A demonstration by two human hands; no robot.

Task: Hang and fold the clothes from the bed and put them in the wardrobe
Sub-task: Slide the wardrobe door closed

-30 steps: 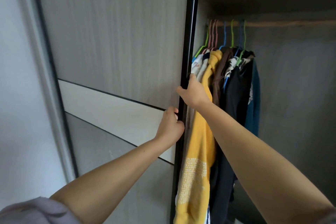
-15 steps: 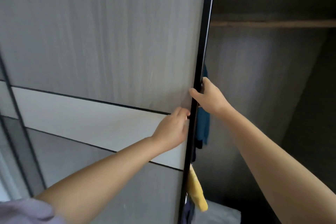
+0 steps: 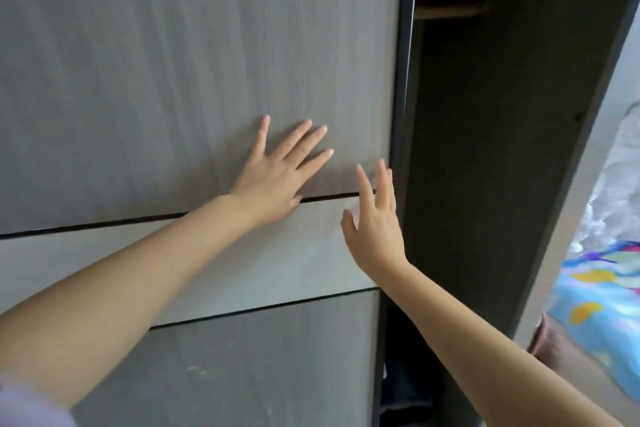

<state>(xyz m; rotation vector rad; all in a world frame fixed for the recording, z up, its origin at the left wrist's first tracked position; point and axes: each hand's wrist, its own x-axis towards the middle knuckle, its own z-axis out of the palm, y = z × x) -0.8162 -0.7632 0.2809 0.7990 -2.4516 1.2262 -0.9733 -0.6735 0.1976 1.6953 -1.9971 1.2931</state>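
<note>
The grey wood-grain sliding wardrobe door (image 3: 173,62) fills most of the view, its dark edge (image 3: 403,80) right of centre. My left hand (image 3: 280,170) presses flat on the door with fingers spread. My right hand (image 3: 375,218) is open with straight fingers at the door's surface beside that edge; contact cannot be told. A narrow dark gap of wardrobe interior (image 3: 485,149) remains at the right, with a short piece of the wooden rail (image 3: 450,12) showing. The hung clothes are hidden behind the door.
The wardrobe's grey side panel (image 3: 588,166) slants down the right. Beyond it lies colourful blue bedding (image 3: 599,305) and a pale curtain (image 3: 623,149). Something dark sits low in the gap (image 3: 405,388).
The door has slid right, covering the hung clothes. Both hands let go of the door's edge and now lie open against its face. The view has turned right.
</note>
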